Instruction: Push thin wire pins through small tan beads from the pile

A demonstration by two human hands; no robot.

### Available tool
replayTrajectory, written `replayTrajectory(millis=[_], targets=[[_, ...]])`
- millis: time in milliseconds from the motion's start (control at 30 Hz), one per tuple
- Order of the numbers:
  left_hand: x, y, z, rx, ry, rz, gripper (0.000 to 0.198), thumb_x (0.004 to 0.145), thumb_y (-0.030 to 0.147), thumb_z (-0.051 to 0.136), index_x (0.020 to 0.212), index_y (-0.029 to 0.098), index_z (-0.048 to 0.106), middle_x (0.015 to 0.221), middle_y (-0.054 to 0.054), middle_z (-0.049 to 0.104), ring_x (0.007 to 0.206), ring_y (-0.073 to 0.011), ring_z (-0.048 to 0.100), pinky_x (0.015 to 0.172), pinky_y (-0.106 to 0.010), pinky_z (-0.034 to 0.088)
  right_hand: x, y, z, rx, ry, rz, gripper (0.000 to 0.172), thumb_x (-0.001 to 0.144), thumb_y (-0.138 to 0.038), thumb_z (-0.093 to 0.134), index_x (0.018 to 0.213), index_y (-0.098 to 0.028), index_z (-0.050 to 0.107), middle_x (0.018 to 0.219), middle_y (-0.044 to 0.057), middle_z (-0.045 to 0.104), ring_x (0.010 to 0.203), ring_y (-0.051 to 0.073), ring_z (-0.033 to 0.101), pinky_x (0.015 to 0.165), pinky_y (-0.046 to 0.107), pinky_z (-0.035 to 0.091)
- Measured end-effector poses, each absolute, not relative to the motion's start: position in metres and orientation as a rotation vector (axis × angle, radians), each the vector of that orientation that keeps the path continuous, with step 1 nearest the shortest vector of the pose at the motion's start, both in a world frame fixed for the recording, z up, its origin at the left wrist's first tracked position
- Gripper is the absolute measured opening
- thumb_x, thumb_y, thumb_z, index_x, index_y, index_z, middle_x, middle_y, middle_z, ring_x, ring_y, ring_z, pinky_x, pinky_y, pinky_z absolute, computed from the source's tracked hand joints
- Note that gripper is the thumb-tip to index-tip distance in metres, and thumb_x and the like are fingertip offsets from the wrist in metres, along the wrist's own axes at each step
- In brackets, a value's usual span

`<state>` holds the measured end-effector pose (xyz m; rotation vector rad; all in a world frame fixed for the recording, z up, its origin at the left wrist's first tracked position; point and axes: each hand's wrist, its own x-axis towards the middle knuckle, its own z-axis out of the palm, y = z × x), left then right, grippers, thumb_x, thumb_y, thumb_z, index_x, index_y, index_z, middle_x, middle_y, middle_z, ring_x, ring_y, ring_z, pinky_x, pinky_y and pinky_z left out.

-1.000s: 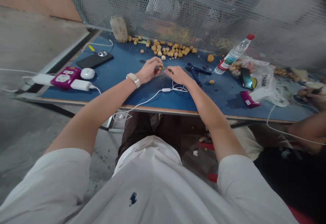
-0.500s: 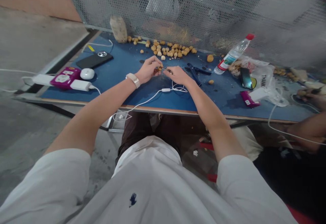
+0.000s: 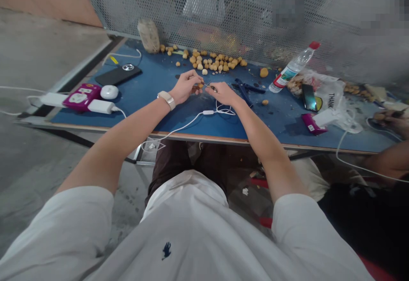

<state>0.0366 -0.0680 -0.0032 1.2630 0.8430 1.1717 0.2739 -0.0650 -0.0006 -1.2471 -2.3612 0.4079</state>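
On the blue table (image 3: 179, 119), my left hand (image 3: 188, 87) is closed on a small brown-yellow piece (image 3: 200, 85). My right hand (image 3: 221, 93) grips a small thin metal tool (image 3: 213, 88), its tip pointing left at the piece. The two hands are close together, with a small gap between their fingertips. Behind them lies a pile of several round yellow-brown balls (image 3: 220, 62) along the mesh panel. Blue-handled pliers (image 3: 244, 91) rest just right of my right hand. A white cable (image 3: 188, 124) with an inline switch runs below the hands.
At the left are a black phone (image 3: 118, 75), a white earbud case (image 3: 109, 92) and a purple power adapter (image 3: 82, 97). A jar (image 3: 148, 36) stands at the back. At the right are a tilted bottle (image 3: 292, 70), a plastic bag (image 3: 332, 97) and another person's hand (image 3: 394, 123).
The fingers of my left hand and the piece in them have shifted slightly. My right hand stays nearly in place with the tool.
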Motion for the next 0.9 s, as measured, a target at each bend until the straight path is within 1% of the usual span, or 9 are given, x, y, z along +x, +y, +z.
replayTrajectory(millis=[67,167,233,333,500,600,700,800,900], targets=[[0.037,-0.070,-0.001,1.258,0.850,1.172,0.041,0.104,0.025,0.091,0.092,0.028,0.052,0.091,-0.001,0.076,0.086,-0.0187,0.080,0.082,-0.034,0.068,0.274,-0.065,0.000,-1.244,-2.363,0.405,0.092,0.112,-0.119,0.044,0.086,-0.031,0.053,0.078,0.006,0.061,0.081,0.030,0.058,0.082,0.046,0.047],[0.037,-0.071,0.001,1.247,0.853,1.179,0.037,0.100,0.019,0.090,0.092,0.027,0.054,0.093,-0.001,0.078,0.082,-0.0184,0.081,0.080,-0.033,0.069,0.273,-0.065,0.001,-1.248,-2.378,0.404,0.091,0.112,-0.118,0.046,0.085,-0.032,0.052,0.075,0.005,0.059,0.081,0.031,0.059,0.083,0.046,0.049],[0.037,-0.070,0.001,1.239,0.859,1.183,0.033,0.099,0.017,0.089,0.093,0.027,0.057,0.093,-0.002,0.080,0.081,-0.0183,0.082,0.081,-0.032,0.071,0.274,-0.066,0.001,-1.259,-2.367,0.400,0.090,0.114,-0.116,0.046,0.086,-0.031,0.053,0.076,0.005,0.059,0.082,0.031,0.060,0.084,0.046,0.050],[0.037,-0.066,-0.003,1.239,0.853,1.179,0.031,0.100,0.016,0.088,0.095,0.026,0.060,0.093,-0.001,0.081,0.077,-0.0161,0.081,0.082,-0.031,0.073,0.274,-0.066,0.001,-1.267,-2.374,0.401,0.089,0.115,-0.114,0.047,0.086,-0.031,0.052,0.078,0.006,0.060,0.082,0.031,0.059,0.085,0.046,0.049],[0.035,-0.059,-0.009,1.256,0.812,1.165,0.032,0.102,0.022,0.093,0.097,0.027,0.062,0.087,0.002,0.079,0.070,-0.0143,0.077,0.079,-0.030,0.075,0.275,-0.066,0.001,-1.251,-2.370,0.412,0.091,0.113,-0.118,0.044,0.085,-0.031,0.050,0.077,0.005,0.058,0.081,0.030,0.057,0.083,0.046,0.048],[0.034,-0.058,-0.010,1.247,0.833,1.164,0.030,0.102,0.023,0.093,0.097,0.026,0.063,0.087,0.001,0.080,0.073,-0.0147,0.080,0.084,-0.031,0.076,0.275,-0.065,0.000,-1.256,-2.390,0.412,0.091,0.114,-0.117,0.044,0.086,-0.031,0.050,0.075,0.005,0.055,0.081,0.030,0.056,0.082,0.046,0.047],[0.034,-0.058,-0.012,1.242,0.853,1.166,0.030,0.106,0.029,0.094,0.097,0.025,0.065,0.087,-0.001,0.081,0.075,-0.0161,0.081,0.089,-0.034,0.077,0.277,-0.064,-0.001,-1.256,-2.379,0.417,0.089,0.115,-0.115,0.045,0.088,-0.031,0.051,0.077,0.005,0.055,0.081,0.029,0.055,0.082,0.045,0.045],[0.034,-0.056,-0.014,1.256,0.826,1.155,0.037,0.105,0.038,0.099,0.096,0.026,0.066,0.087,-0.002,0.082,0.075,-0.0182,0.083,0.089,-0.036,0.078,0.278,-0.062,-0.003,-1.237,-2.384,0.447,0.092,0.111,-0.120,0.043,0.088,-0.031,0.051,0.078,0.005,0.057,0.082,0.030,0.053,0.081,0.045,0.041],[0.034,-0.057,-0.014,1.266,0.810,1.151,0.039,0.102,0.038,0.102,0.095,0.026,0.066,0.086,-0.001,0.081,0.075,-0.0192,0.083,0.087,-0.037,0.079,0.278,-0.060,-0.004,-1.229,-2.382,0.455,0.096,0.106,-0.125,0.039,0.087,-0.031,0.050,0.078,0.006,0.058,0.081,0.029,0.052,0.080,0.045,0.037]])
